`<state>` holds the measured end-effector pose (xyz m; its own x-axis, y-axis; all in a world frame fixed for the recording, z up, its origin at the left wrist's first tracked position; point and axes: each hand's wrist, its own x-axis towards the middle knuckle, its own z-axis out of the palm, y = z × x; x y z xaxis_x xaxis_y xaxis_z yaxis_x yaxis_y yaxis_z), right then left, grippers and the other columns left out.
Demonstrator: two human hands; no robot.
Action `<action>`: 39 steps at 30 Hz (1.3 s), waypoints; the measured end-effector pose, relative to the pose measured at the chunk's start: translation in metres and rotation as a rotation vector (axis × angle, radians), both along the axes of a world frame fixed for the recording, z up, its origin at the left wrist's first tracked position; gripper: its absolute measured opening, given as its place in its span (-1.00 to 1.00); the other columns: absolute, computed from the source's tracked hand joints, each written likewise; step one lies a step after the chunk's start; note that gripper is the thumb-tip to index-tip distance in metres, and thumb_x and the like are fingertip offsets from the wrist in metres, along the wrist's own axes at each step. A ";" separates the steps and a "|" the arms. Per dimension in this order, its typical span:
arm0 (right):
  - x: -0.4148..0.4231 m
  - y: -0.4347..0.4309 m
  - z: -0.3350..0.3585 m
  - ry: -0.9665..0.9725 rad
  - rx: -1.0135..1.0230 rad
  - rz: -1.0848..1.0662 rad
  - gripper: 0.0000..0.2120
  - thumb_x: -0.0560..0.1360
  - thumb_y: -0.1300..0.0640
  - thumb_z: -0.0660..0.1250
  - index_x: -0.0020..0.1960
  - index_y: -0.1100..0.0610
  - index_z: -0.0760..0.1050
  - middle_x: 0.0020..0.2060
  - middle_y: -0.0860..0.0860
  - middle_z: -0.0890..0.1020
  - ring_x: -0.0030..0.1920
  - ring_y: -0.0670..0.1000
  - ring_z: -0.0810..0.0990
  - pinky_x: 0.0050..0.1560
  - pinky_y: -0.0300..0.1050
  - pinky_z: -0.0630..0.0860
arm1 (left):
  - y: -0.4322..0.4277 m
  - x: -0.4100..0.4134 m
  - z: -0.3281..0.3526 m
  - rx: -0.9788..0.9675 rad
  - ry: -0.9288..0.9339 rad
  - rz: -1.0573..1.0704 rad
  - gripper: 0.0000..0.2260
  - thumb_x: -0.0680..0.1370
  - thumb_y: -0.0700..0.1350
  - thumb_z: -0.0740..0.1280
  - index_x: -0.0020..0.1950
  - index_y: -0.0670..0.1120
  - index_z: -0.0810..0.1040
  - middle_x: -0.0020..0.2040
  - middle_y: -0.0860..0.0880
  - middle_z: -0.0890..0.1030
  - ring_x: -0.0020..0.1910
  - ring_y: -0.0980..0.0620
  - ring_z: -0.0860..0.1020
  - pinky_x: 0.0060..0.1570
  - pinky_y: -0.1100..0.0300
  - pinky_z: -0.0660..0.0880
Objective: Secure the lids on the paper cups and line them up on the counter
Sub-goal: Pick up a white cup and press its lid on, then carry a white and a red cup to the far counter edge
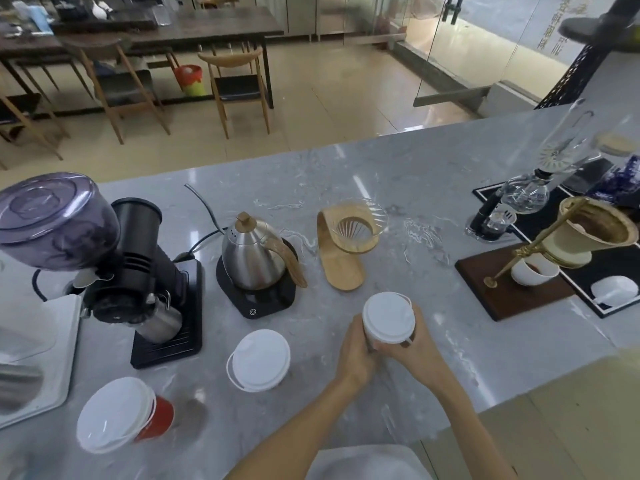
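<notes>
The counter [381, 174] is glossy veined stone, the kettle [251, 259] shiny steel with a wooden handle, the dripper stand [343, 270] smooth wood, the lid [388, 317] on the held cup [370, 340] matt white plastic

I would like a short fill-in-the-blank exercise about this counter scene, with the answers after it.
The left hand and the right hand grip the held cup, capped in ___. The leftmost cup has a ___ wall. The kettle stands on a ___ base. In view are ___ lidded cups.
Missing words: white; red; black; three.
</notes>
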<state>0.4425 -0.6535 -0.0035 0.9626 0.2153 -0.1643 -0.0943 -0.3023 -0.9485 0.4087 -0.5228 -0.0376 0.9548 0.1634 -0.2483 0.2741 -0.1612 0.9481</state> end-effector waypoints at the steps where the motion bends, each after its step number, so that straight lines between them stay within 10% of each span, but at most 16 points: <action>1: -0.001 0.002 0.000 0.007 0.019 -0.014 -0.12 0.28 0.42 0.61 0.42 -0.02 0.27 0.29 -0.13 0.46 0.29 -0.19 0.47 0.34 0.10 0.46 | 0.000 0.001 -0.002 -0.003 -0.016 -0.018 -0.58 0.58 -0.23 0.36 0.32 0.17 0.38 0.23 0.15 0.50 0.17 0.26 0.50 0.04 0.46 0.50; 7: -0.018 -0.002 -0.004 0.131 -0.001 0.131 -0.07 0.41 0.39 0.52 0.55 0.00 0.04 0.41 -0.13 0.34 0.35 -0.23 0.38 0.25 -0.40 0.39 | 0.020 -0.010 -0.002 0.037 0.049 -0.070 -0.56 0.66 0.01 0.19 0.53 -0.06 0.30 0.44 -0.09 0.46 0.41 -0.05 0.44 0.46 -0.06 0.36; 9: -0.036 -0.004 -0.011 0.170 -0.076 0.069 -0.23 0.50 0.30 0.47 0.58 0.12 0.14 0.45 -0.04 0.36 0.39 -0.12 0.33 0.35 -0.25 0.30 | 0.031 -0.031 -0.008 0.069 0.101 -0.074 -0.40 0.59 -0.21 0.25 0.60 -0.06 0.11 0.48 -0.08 0.36 0.44 -0.03 0.38 0.46 -0.03 0.34; 16: -0.127 0.009 -0.045 0.081 -0.064 -0.167 -0.60 0.54 0.56 0.23 0.20 0.18 0.57 0.34 0.21 0.52 0.38 0.09 0.45 0.43 0.07 0.35 | 0.079 -0.131 -0.014 0.134 0.140 -0.117 -0.64 0.54 -0.48 0.17 0.26 -0.27 0.57 0.26 -0.18 0.61 0.27 -0.04 0.55 0.35 0.24 0.38; 21: -0.151 0.038 -0.043 0.074 -0.051 0.046 -0.54 0.54 0.60 0.19 0.07 0.09 0.61 -0.07 0.11 0.69 -0.01 0.01 0.65 0.11 -0.17 0.53 | 0.118 -0.200 -0.011 -0.012 0.202 0.051 -0.75 0.66 -0.29 0.17 0.16 -0.13 0.63 0.10 -0.06 0.68 0.10 0.03 0.62 0.21 0.26 0.48; 29: -0.197 0.175 -0.029 0.121 -0.081 0.616 -0.62 0.61 0.35 0.28 0.05 -0.15 0.61 -0.08 -0.30 0.71 -0.03 -0.25 0.67 0.05 -0.40 0.49 | 0.214 -0.301 -0.002 -0.074 0.151 0.457 -0.71 0.68 -0.22 0.18 0.05 0.06 0.65 0.02 -0.03 0.72 0.04 -0.04 0.65 0.09 0.16 0.58; 35: -0.240 0.265 -0.036 0.248 -0.146 0.594 -0.73 0.61 0.27 0.33 0.03 -0.12 0.61 -0.04 -0.13 0.71 0.02 -0.05 0.67 0.24 0.04 0.53 | 0.307 -0.376 -0.002 0.035 0.099 0.749 -0.71 0.67 -0.22 0.21 -0.04 0.12 0.63 -0.15 0.09 0.70 -0.10 0.01 0.64 -0.05 0.27 0.56; 39: -0.263 0.281 -0.041 0.206 -0.160 0.366 -0.78 0.59 0.26 0.37 0.13 -0.02 0.57 0.08 -0.02 0.67 0.11 0.04 0.65 0.18 -0.01 0.56 | 0.356 -0.414 -0.008 0.019 0.087 0.887 -0.79 0.61 -0.13 0.33 0.08 0.22 0.53 -0.04 0.12 0.65 -0.04 0.06 0.63 -0.13 0.34 0.57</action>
